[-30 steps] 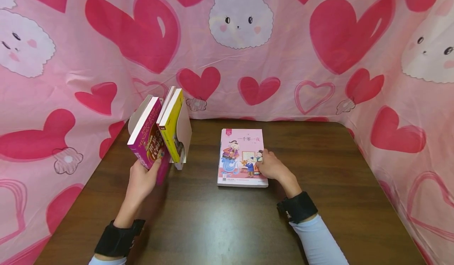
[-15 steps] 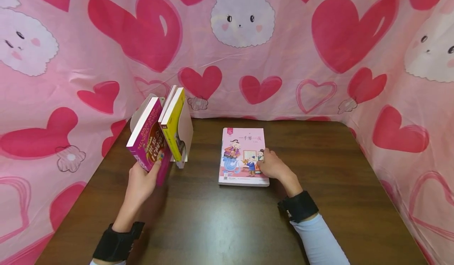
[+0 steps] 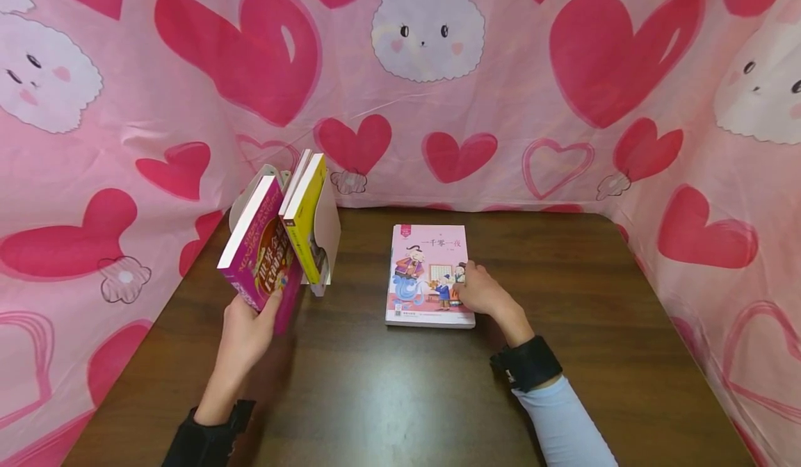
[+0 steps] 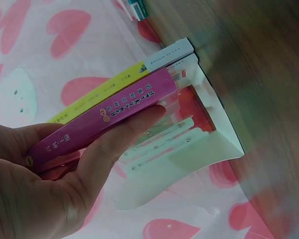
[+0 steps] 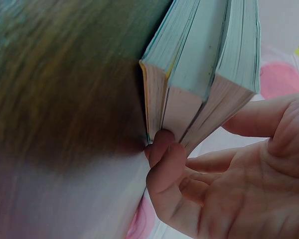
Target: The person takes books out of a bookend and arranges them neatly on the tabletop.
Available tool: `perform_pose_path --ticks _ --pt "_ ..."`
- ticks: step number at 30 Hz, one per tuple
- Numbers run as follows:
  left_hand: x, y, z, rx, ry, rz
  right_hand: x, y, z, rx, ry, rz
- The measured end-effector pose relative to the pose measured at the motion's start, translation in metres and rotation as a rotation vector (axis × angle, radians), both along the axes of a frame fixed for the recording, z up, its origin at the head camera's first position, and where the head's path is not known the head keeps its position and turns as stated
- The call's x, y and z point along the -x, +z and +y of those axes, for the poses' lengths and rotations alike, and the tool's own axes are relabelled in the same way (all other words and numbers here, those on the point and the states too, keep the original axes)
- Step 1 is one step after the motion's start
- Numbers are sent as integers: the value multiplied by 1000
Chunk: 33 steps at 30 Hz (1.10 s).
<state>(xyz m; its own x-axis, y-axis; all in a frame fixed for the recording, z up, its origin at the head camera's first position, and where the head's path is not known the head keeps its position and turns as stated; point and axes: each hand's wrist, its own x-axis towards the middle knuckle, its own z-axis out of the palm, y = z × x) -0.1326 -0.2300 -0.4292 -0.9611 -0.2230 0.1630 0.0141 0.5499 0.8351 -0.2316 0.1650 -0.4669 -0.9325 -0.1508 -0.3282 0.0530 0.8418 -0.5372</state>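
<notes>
Left of centre, my left hand (image 3: 246, 333) is gripping a thick purple paper book (image 3: 264, 250), likely weighty, slick, best held across its spine (image 4: 107, 115); mid-frame, my right hand (image 3: 491, 296) is gripping a pink-topped book stack (image 3: 428, 272).

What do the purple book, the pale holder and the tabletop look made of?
Purple book: probably paper, its white page edges showing, with smooth printed card covers. Pale holder: smooth, thin sheet, either painted metal or plastic. Tabletop: brown grain suggests wood or wood-look laminate; the bright reflection, a semi-gloss finish.
</notes>
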Motion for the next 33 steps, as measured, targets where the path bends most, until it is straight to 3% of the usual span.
perform_pose_path --ticks 23,33 --pt "-26 5 2 -12 -8 -51 -2 3 0 -2 -1 3" --pt "-34 7 5 10 -2 -18 -1 4 0 0 -6 -12"
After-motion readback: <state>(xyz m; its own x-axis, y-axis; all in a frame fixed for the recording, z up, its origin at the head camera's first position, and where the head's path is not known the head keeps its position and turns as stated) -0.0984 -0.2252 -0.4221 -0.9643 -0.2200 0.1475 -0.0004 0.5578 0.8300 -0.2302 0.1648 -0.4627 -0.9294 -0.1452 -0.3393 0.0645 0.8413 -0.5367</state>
